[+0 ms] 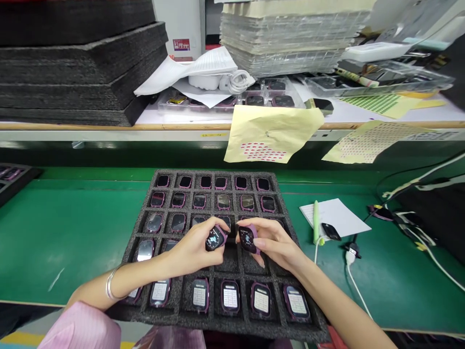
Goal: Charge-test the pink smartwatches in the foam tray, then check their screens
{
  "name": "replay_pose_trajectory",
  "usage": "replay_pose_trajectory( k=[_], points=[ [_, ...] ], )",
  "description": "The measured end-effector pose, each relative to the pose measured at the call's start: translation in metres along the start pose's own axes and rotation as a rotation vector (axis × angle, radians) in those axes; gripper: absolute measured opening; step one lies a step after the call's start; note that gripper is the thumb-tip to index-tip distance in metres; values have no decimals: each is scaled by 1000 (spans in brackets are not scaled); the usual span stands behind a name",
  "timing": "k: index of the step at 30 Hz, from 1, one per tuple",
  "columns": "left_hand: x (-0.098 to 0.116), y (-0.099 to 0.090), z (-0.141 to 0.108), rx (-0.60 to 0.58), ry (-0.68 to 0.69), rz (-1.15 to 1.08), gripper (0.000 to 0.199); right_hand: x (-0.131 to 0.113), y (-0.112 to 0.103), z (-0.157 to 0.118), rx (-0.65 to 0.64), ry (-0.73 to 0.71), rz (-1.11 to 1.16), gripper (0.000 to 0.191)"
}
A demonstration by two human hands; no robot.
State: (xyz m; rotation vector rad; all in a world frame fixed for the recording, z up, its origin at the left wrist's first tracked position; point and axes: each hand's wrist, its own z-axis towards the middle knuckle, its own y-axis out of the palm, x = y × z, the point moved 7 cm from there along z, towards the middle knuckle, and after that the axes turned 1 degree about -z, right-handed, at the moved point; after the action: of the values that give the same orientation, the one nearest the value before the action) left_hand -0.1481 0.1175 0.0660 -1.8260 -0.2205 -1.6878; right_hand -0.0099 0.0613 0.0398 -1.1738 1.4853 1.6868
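Note:
A black foam tray (174,312) with square compartments lies in front of me, many of them holding purple-framed smartwatches. My left hand (199,245) is closed around a smartwatch (215,238) with a lit dark screen. Just to its right, my right hand (271,240) grips a second smartwatch (247,239), its screen also lit. Both are held above the tray's middle, faces toward me. Below the hands, bare compartments show. In the nearest row, watches such as this smartwatch (230,296) display white lists; those in the far rows have dark screens. My forearms and hands hide part of the tray.
On the green bench to the right lie a paper sheet (341,215), a light green pen (316,222), a black watch-like piece (331,231) and white cables (351,257). The shelf ahead bears stacked black foam (72,72) and clear plastic trays (290,39). Another foam tray (22,184) is at left.

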Motion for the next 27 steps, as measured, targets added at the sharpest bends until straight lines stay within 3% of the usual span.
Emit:
replay_pose_trajectory(
  k=[27],
  points=[
    [2,-12,0,122,-7,-72,28,-10,7,-4,9,-24,-35,36]
  ],
)
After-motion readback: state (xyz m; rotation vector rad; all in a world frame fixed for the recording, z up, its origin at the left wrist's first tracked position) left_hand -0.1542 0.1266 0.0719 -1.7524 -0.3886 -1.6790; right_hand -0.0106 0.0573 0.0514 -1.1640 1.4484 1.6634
